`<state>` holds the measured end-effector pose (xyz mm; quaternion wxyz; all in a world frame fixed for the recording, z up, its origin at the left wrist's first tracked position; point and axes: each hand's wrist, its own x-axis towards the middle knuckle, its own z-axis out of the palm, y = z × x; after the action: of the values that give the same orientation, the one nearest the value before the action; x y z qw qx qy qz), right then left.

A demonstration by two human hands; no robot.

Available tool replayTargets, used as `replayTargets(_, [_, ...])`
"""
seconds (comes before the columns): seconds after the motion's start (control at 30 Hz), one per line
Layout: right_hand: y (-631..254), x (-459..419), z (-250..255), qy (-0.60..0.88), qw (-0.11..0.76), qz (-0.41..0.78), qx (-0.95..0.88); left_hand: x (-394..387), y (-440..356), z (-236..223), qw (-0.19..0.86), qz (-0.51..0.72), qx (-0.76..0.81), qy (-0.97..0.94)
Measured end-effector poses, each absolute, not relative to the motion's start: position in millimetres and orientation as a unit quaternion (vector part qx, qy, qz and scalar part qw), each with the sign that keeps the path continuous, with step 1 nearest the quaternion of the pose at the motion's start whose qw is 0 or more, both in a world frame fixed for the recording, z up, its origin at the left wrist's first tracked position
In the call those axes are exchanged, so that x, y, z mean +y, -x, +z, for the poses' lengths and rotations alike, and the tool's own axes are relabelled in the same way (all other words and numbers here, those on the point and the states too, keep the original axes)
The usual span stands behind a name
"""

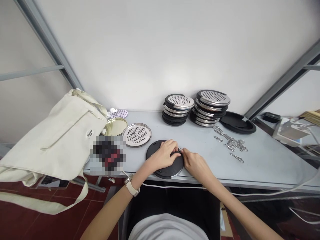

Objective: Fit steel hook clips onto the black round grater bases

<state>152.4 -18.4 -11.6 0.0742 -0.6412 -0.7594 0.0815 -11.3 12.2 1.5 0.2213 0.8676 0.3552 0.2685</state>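
A black round disc (163, 168) lies flat near the table's front edge, with a strip of silvery rim showing at its lower right. Across its top rests my left hand (167, 153), fingers curled and thumb pointing toward the disc's right edge, steadying it. My right hand (193, 161) is closed in a pinch at that same edge. A small bit of shiny metal, apparently a snap hook (180, 150), shows between the fingertips of both hands. Several loose metal snap hooks (235, 143) are scattered on the table to the right.
Two stacks of metal grater discs with black covers, a left stack (176, 111) and a right stack (212, 108), stand by the wall. Beside them lies a black round tray (238, 123). A grater disc (137, 135), a gold lid (115, 127) and a cream bag (55, 136) occupy the left.
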Motion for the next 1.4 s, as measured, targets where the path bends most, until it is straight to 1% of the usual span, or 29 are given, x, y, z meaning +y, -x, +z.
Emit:
replayTargets(0.23, [-153.5,-17.3,-3.2,0.628,0.050,0.073,-0.773,13.2,13.0,1.5,0.233,0.265,0.346,-0.869])
replayTargets(0.6, [-158.0,-13.1,-6.2,0.598,0.064,0.062,-0.796,14.4,13.7,-0.4,0.236,0.269,0.336,-0.871])
replayTargets(0.93, [-157.2,-15.4,-8.7,0.606,0.064,0.051,-0.791,14.5,13.6,-1.6,0.224,0.266,0.344,-0.872])
replayTargets(1.13, [-157.1,-15.5,-11.1,0.605,0.070,0.056,-0.791,14.0,13.9,-2.2,0.243,0.275,0.346,-0.863])
replayTargets(1.4, [-157.0,-16.9,-10.8,0.608,0.066,0.055,-0.789,14.6,13.9,-0.5,0.241,0.256,0.335,-0.874])
